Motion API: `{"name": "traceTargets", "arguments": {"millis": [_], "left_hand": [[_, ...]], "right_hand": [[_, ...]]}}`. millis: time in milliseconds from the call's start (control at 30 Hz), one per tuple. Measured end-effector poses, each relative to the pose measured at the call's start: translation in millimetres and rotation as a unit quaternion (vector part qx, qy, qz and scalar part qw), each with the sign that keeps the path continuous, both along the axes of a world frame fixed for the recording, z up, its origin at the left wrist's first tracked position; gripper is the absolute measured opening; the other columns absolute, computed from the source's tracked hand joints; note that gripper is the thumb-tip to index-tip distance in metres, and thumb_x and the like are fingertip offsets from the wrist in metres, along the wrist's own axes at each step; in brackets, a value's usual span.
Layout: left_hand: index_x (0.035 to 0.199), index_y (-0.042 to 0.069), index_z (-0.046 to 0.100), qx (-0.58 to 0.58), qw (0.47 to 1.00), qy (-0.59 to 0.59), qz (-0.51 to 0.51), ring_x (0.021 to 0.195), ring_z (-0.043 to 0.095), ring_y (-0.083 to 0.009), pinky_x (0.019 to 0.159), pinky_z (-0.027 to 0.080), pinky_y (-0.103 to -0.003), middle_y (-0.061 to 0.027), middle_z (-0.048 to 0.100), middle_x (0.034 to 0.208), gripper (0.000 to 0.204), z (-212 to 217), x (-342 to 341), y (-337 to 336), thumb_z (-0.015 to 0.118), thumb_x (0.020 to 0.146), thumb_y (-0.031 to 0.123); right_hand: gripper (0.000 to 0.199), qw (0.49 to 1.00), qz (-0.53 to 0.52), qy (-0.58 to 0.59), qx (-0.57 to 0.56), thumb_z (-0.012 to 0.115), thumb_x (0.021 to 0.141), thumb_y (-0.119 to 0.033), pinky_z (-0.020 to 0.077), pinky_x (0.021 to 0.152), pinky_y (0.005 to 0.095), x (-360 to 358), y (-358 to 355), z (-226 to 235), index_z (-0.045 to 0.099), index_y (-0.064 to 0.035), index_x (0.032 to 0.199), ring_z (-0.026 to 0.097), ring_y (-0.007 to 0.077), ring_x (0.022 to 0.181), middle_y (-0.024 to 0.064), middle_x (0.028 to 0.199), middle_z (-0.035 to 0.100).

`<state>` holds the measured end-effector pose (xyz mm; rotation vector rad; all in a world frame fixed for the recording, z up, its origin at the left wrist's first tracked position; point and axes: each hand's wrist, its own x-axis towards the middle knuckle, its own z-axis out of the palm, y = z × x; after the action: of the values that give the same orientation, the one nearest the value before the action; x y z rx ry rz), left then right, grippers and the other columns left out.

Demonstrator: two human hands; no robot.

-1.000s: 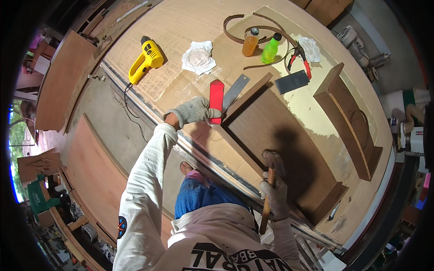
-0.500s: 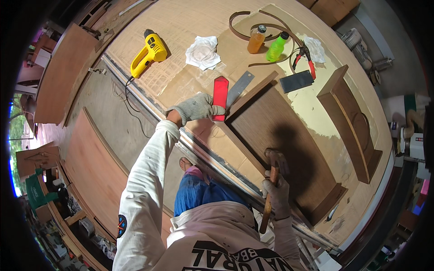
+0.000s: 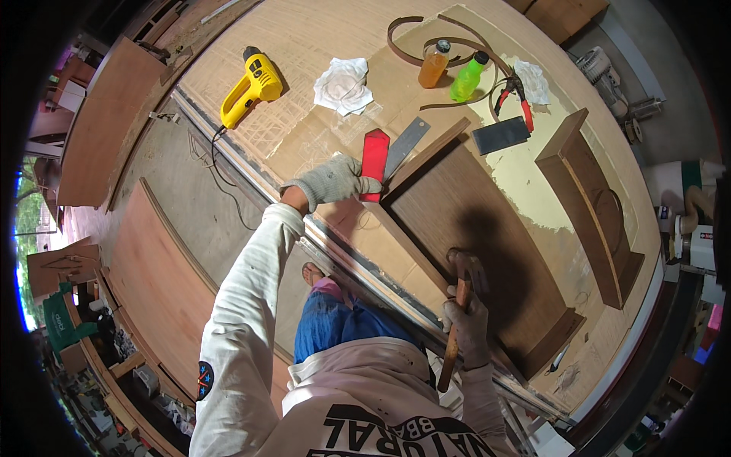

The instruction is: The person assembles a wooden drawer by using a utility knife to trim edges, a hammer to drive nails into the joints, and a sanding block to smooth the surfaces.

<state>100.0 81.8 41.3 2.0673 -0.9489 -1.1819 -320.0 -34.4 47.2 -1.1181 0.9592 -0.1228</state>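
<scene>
My left hand (image 3: 331, 183), in a grey knit glove, is closed on a flat red bar (image 3: 375, 158) with a pointed end. The bar stands at the near left corner of a shallow brown wooden tray-like panel with raised edges (image 3: 495, 228). Beside the bar, a grey metal ruler (image 3: 407, 143) lies on the table along the panel's outer edge. My right hand (image 3: 467, 326), also gloved, grips a hammer (image 3: 454, 341) by its wooden handle. The hammer's head is over the panel's near edge, and its shadow falls on the panel.
The wooden table (image 3: 297, 46) bears a yellow heat gun (image 3: 253, 87), white cloths (image 3: 341, 86), an orange bottle (image 3: 434, 65), a green bottle (image 3: 467, 78), brown edging strip (image 3: 403, 49), red-handled pliers (image 3: 516, 99) and a dark block (image 3: 500, 135). Another brown wooden piece (image 3: 586, 206) stands at the right.
</scene>
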Motion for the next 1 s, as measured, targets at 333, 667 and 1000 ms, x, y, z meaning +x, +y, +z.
{"name": "traceTargets", "arguments": {"millis": [333,667,1000], "left_hand": [[0.099,0.001,0.076,-0.037,0.999,-0.026,0.008,0.072,0.070,-0.0285,0.072,0.054,-0.041,-0.0179,0.073,0.078,0.042,15.6,-12.4,7.9,0.077,0.092,0.042],[0.099,0.004,0.075,-0.045,0.993,-0.111,0.001,0.078,0.069,-0.0331,0.075,0.055,-0.041,-0.0209,0.072,0.086,0.038,15.4,-26.8,14.5,0.078,0.092,0.041],[0.097,0.004,0.074,-0.121,0.982,-0.143,0.009,0.086,0.070,-0.0418,0.079,0.054,-0.047,-0.0232,0.072,0.087,0.038,8.6,-34.5,23.2,0.072,0.095,0.041]], "right_hand": [[0.040,1.000,-0.005,0.007,-0.008,0.070,0.094,-0.006,0.0481,0.056,0.0271,2.3,1.5,3.1,0.058,0.0083,0.129,0.059,0.0109,0.060,0.0058,0.080,0.064],[0.043,0.987,0.037,0.042,-0.150,0.070,0.092,-0.012,0.0456,0.047,0.0277,92.5,-22.6,64.1,0.059,0.0085,0.128,0.056,0.0104,0.051,0.0086,0.077,0.066],[0.051,0.762,0.241,0.197,-0.568,0.076,0.087,-0.024,0.0527,0.097,0.0520,125.3,-109.7,-7.4,0.063,-0.0130,0.135,0.068,0.0430,0.111,0.0203,0.117,0.073]]}}
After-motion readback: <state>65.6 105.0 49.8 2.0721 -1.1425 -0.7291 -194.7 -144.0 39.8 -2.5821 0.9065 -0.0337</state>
